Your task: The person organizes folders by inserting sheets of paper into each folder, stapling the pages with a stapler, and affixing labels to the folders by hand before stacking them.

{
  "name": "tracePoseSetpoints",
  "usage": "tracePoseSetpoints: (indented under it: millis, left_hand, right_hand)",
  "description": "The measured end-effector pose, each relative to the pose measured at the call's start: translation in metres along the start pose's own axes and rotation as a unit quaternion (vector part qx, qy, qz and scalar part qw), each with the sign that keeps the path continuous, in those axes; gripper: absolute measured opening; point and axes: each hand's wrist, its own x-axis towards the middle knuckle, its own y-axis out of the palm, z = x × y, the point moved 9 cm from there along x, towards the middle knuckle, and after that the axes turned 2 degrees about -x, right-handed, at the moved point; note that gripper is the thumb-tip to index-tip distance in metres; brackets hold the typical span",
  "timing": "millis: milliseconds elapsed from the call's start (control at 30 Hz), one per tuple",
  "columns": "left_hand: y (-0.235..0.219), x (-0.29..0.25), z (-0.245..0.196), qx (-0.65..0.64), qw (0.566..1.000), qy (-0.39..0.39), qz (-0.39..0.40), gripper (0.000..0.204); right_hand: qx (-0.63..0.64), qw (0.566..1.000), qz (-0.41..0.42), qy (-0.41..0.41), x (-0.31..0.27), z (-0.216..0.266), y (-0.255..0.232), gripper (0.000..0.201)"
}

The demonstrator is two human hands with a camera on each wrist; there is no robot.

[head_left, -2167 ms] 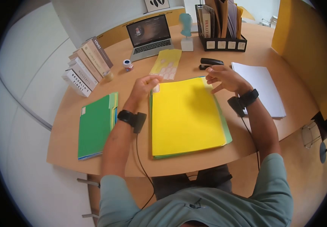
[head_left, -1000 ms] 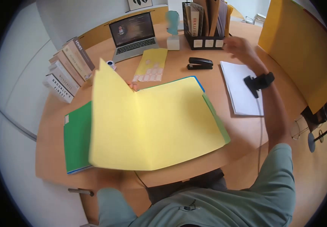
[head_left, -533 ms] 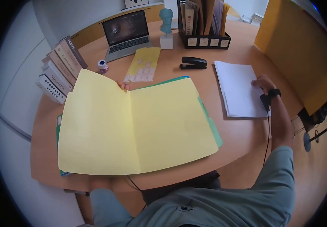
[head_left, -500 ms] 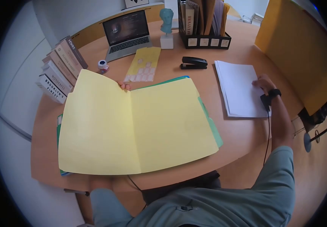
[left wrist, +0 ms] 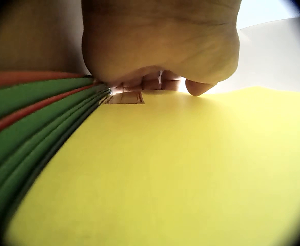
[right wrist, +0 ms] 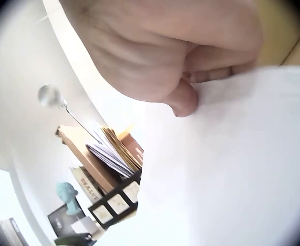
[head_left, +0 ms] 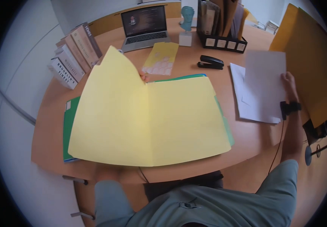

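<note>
A yellow file folder (head_left: 188, 117) lies spread on a stack of green folders, its left cover raised and tilted up. My left hand (head_left: 143, 76) grips that cover at its top edge near the crease; most of the hand is hidden behind it. In the left wrist view, the cover's brighter yellow outer side (left wrist: 191, 164) fills the lower part, below the palm. On the right, my right hand (head_left: 289, 81) pinches a white sheet of paper (head_left: 265, 72) by its right edge, thumb on the near face. The sheet is lifted over a paper stack (head_left: 240, 102).
Green folders (head_left: 69, 125) lie partly under the raised cover. A black stapler (head_left: 211, 62), a laptop (head_left: 145, 36), a yellow label sheet (head_left: 161, 58), a bust (head_left: 186, 19) and a black file organizer (head_left: 224, 43) stand or lie behind. Books (head_left: 76, 53) lean at left; a yellow panel (head_left: 303, 56) borders the right.
My left hand has swung the yellow folder's cover open to the left. My right hand has gone to the paper stack at the right and raised a white sheet from it.
</note>
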Motion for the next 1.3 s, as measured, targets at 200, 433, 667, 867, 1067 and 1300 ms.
tracePoseSetpoints:
  millis: [200,433,667,867,1067,1300]
  left_hand:
    - [0.008,0.006,-0.001,-0.01,1.0,0.005,0.02,0.024]
    - [0.018,0.013,-0.002,-0.019,0.999,0.012,0.037,0.024]
    - [0.026,0.021,-0.004,-0.023,0.998,0.015,0.05,0.023]
    - [0.033,0.03,-0.002,-0.026,0.998,0.018,0.058,0.022]
    - [0.044,0.04,-0.005,-0.027,0.997,0.024,0.068,0.022]
    - [0.063,0.061,-0.009,-0.03,0.995,0.036,0.087,0.021]
  right_hand:
    - [0.103,0.99,0.067,-0.062,-0.014,0.125,0.025,0.02]
    - [0.138,0.965,0.218,-0.039,-0.099,0.201,0.19,0.023]
    - [0.095,0.933,0.344,-0.041,-0.18,0.236,0.267,0.023]
    - [0.025,0.907,0.418,-0.048,-0.192,0.249,0.265,0.025]
    - [0.022,0.89,0.456,0.006,-0.193,0.253,0.256,0.027]
    - [-0.009,0.887,0.462,-0.006,-0.196,0.263,0.253,0.026]
